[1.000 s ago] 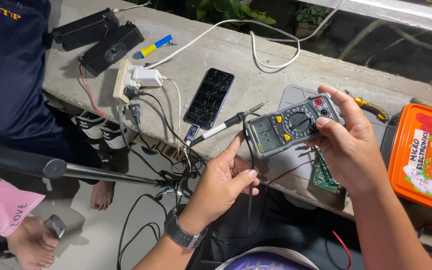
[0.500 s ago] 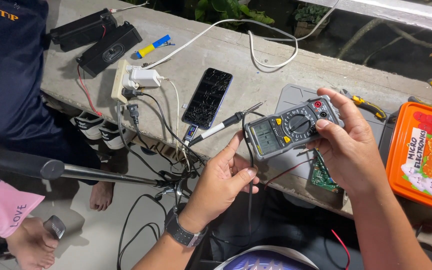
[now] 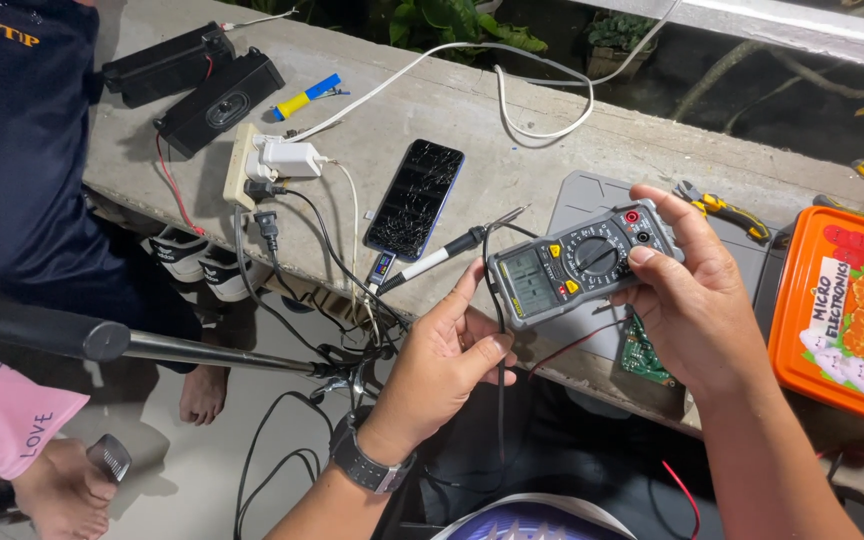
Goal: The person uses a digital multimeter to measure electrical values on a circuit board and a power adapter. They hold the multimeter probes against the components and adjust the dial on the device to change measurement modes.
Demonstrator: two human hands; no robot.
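Multimeter, a grey handheld unit with a display at one end and a round selector dial in the middle, is held up in the air above the edge of the concrete ledge, over a grey mat; it looks light, rigid and hard-shelled, probably plastic, so it should bear a firm pinch along its long sides; the display window and the dial are the parts most likely to suffer from pressure or a knock, and the smooth casing could slip if held only by the fingertips. The right hand is closed on the dial end of the meter, fingers wrapped behind and the thumb laid across the front near the dial, wrist bent inward so the face tilts toward the wearer. The left hand, a watch on its wrist, is curled just below the display end, thumb and forefinger pinching a thin black lead that hangs down limp and flexible; whether that hand also touches the meter's case cannot be told. Near the meter lie a probe and a phone with a cracked screen; an orange box sits to the right, well apart.
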